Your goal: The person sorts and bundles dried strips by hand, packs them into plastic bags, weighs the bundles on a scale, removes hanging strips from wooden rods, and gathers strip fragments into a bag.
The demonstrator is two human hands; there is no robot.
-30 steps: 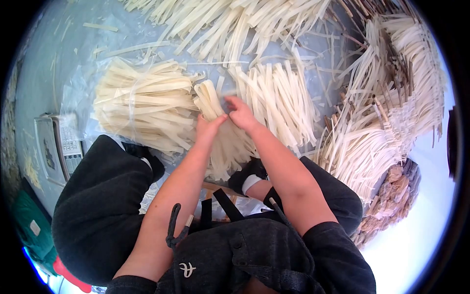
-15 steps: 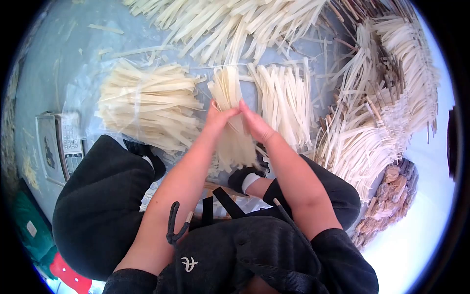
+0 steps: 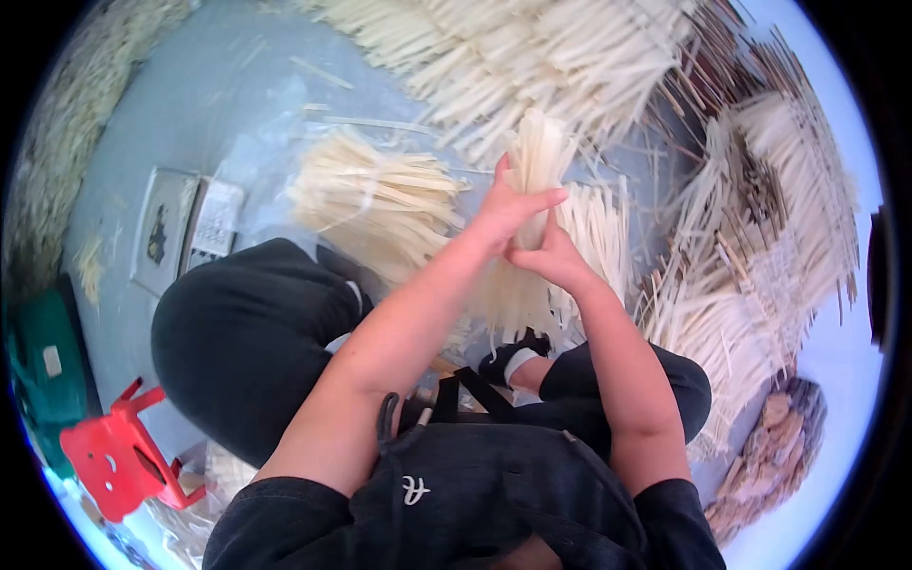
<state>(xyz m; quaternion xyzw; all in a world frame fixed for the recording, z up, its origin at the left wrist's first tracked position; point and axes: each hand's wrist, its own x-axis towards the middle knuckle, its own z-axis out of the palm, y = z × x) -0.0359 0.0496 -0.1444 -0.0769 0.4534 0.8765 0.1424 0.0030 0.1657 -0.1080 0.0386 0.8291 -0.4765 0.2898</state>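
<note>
A bundle of pale, flat, ribbon-like strips [image 3: 543, 147] stands between my hands, its looped top pointing away from me and its loose ends hanging toward my feet. My left hand [image 3: 506, 217] is wrapped around the upper left side, with the thumb lying across the front. Lower down, my right hand [image 3: 559, 261] grips the same bundle from the right. Part of the strips is hidden behind the fingers. To the left lies a larger bunch of strips [image 3: 370, 195] with clear plastic around it. Another pile of strips [image 3: 598, 223] sits just right of my hands.
A broad heap of strips [image 3: 532, 57] covers the far floor. Rows of strips on brown sticks [image 3: 793, 180] line the right side, above a stack of brown pieces [image 3: 774, 451]. A scale with a keypad [image 3: 169, 233], a red stool [image 3: 114, 456] and a green container [image 3: 43, 366] stand left.
The view has swung left, bringing the red stool further in. My left hand has turned, its thumb crossing the front of the bundle; my right hand now grips lower than the left.
</note>
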